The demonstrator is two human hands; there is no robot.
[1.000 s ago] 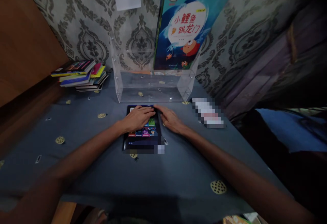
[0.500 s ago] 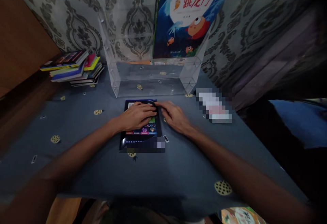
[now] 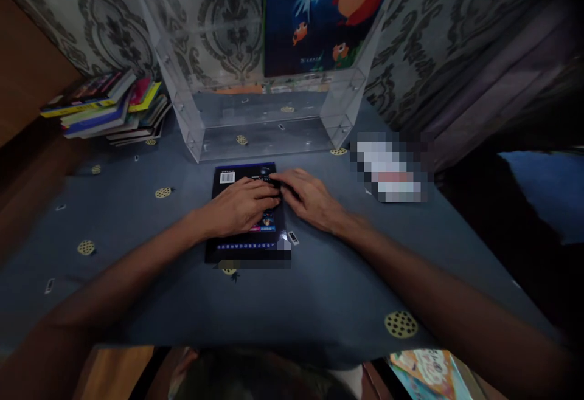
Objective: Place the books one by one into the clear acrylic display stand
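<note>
A dark book with a barcode and small coloured pictures lies flat on the table, its back cover up. My left hand rests flat across the middle of this cover, fingers stretched to the right. At the book's right edge is my right hand, its forefinger reaching onto the cover close to my left fingertips. The thumb of that hand sits lower, apart from the forefinger, and its other fingers are partly hidden.
Behind the book stands a clear acrylic rack with a blue picture book in it. Stacked books lie at the far left. A blurred pale item is on the right. Another book shows below the table edge.
My left hand has slid down the cover, baring the barcode and covering more of the lower pictures. My right forefinger reaches slightly farther onto the book. The view has tilted down.
</note>
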